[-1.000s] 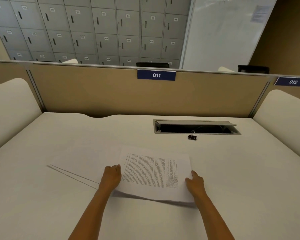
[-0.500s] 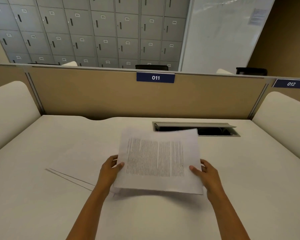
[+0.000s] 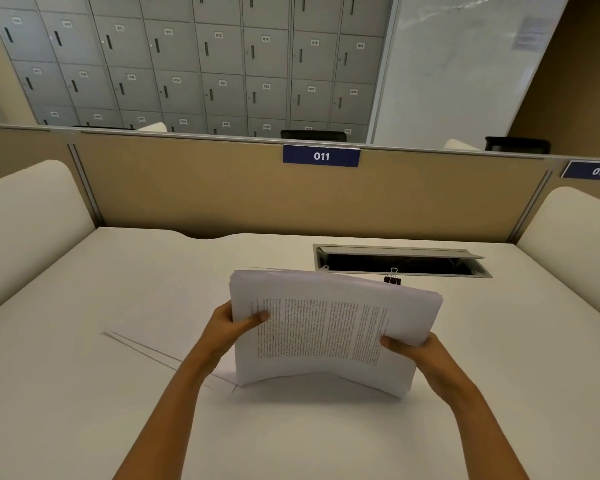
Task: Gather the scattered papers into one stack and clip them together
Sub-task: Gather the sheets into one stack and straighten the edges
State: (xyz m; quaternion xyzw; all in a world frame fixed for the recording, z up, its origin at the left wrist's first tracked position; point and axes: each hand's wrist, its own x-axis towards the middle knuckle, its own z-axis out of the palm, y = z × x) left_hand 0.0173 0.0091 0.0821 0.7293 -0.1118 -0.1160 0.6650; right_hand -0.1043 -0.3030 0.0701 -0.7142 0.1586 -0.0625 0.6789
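A stack of printed white papers (image 3: 326, 327) stands tilted on its lower edge on the white desk (image 3: 84, 393), bowed in the middle. My left hand (image 3: 232, 323) grips its left edge, thumb on the front page. My right hand (image 3: 413, 348) grips the right edge, thumb on the front too. More white sheets (image 3: 160, 320) lie flat on the desk to the left, partly behind my left arm. A small black binder clip (image 3: 392, 278) sits on the desk just beyond the stack's top right corner, apart from both hands.
An open cable slot (image 3: 399, 263) is set into the desk behind the clip. A tan partition (image 3: 187, 192) labelled 011 closes the far side. White padded dividers (image 3: 25, 220) flank the desk on the left and right.
Both hands lifted the stack from lying flat on the desk and stood it up on its lower edge. The binder clip, hidden half a second ago, shows again.
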